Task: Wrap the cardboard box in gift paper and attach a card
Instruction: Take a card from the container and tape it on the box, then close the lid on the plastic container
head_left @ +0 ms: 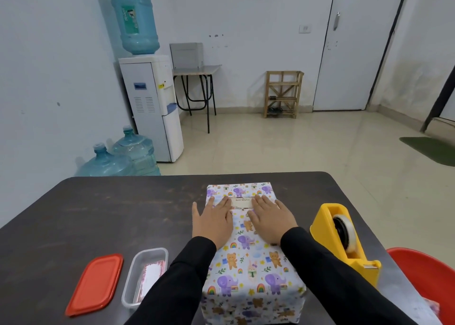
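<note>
1. Head view: your left hand (213,222) and right hand (269,220) lie palms down, fingers straight, on the gift-wrapped box (253,270).
2. Your fingertips touch both ends of the "Best Wishes" card (242,203) on its top.
3. The box sits on the dark table (110,214), beside a yellow tape dispenser (342,238).

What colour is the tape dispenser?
Yellow; the tape dispenser shows best in the head view.
</note>
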